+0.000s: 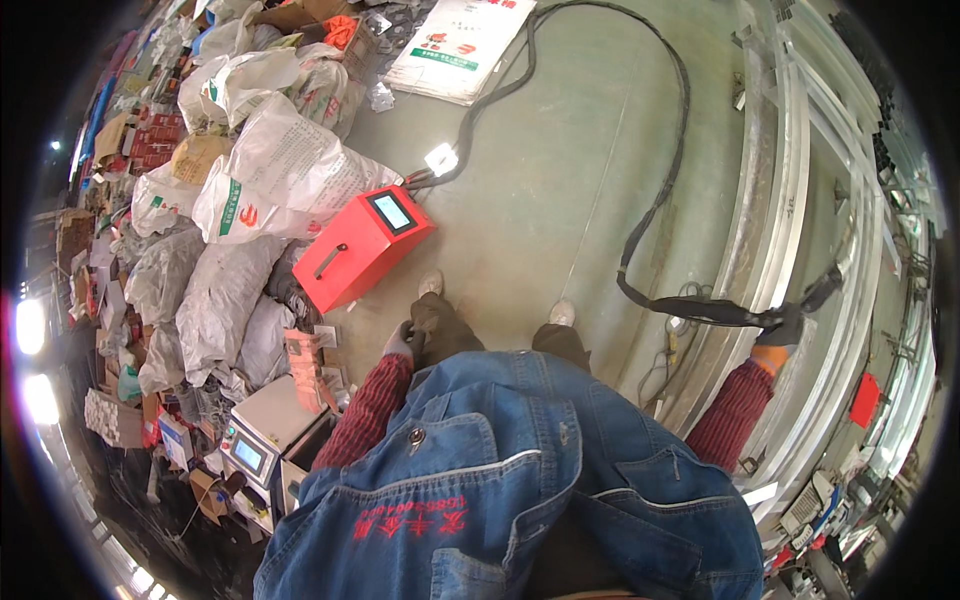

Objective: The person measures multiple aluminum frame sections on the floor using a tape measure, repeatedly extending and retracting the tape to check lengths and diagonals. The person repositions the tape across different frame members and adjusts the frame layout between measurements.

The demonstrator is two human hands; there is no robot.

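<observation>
My right hand [786, 328], in a dark glove with an orange cuff, reaches out to the right. Its fingers are wrapped round a thick black sleeved cable [708, 308], beside long pale metal profiles [790, 215]. Past the hand, a dark end of the cable points toward the profiles; its shape is hard to make out. From there the cable loops over the floor to a red box-shaped machine [365, 248] with a small lit screen and a black handle. My left hand [404, 341], grey-gloved, hangs by my trouser leg; its fingers do not show well.
White woven sacks [290, 160] and grey stuffed bags [225, 300] pile up on the left. Near my left forearm stands a pale machine [275, 425] with a small screen. Flat printed sacks [460, 50] lie ahead on the green floor [560, 160]. A red piece [865, 400] lies far right.
</observation>
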